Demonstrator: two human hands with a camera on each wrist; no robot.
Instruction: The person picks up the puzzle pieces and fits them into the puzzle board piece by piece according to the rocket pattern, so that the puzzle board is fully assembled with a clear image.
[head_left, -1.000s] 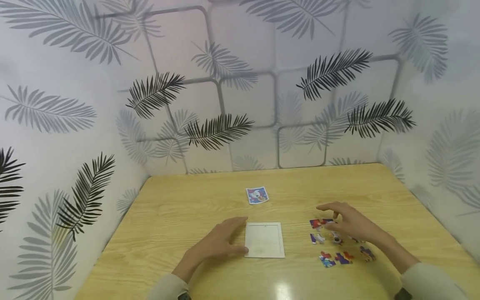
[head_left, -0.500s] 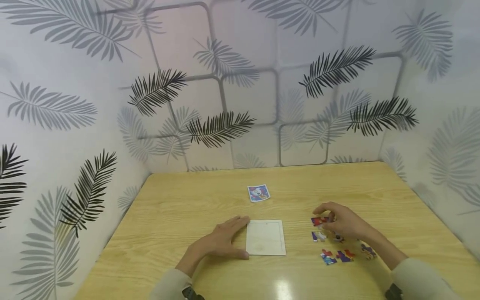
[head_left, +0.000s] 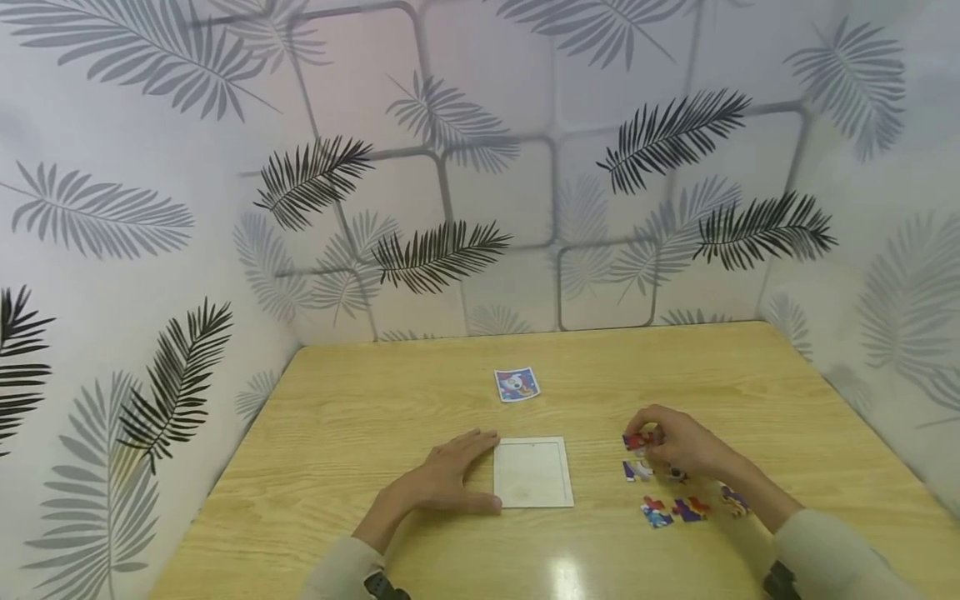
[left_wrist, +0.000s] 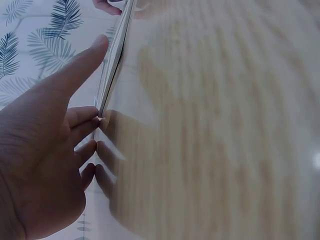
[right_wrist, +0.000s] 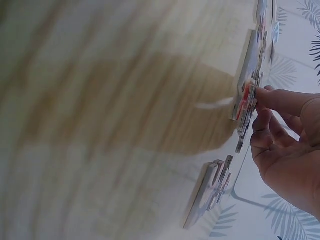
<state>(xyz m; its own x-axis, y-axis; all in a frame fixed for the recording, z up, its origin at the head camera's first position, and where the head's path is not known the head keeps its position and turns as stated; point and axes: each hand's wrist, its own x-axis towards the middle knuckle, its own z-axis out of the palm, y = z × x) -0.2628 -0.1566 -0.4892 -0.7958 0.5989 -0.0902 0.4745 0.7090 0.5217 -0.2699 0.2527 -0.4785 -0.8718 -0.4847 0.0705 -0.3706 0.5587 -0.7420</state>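
A white square puzzle tray [head_left: 532,472] lies flat on the table. My left hand [head_left: 442,477] rests along its left side, fingers extended, with fingertips and thumb at the tray's left corners. In the left wrist view the thumb [left_wrist: 80,65] stands apart from the fingers beside the thin tray edge [left_wrist: 116,55]. To the right, my right hand [head_left: 686,442] reaches over several loose jigsaw pieces. Its thumb and index finger are bent round a red and purple jigsaw piece [head_left: 634,442] at the back left of the group, pinching it. The palm hides some other pieces.
Behind the tray lies a small picture card [head_left: 517,384] with a white cartoon dog. More jigsaw pieces [head_left: 657,512] lie nearer, in front of the right hand. The wooden table [head_left: 375,392] meets a leaf-patterned wall [head_left: 495,200] at the back.
The right hand's index finger and thumb have come down and curled onto the red jigsaw piece. The left hand has stayed at the tray's side.
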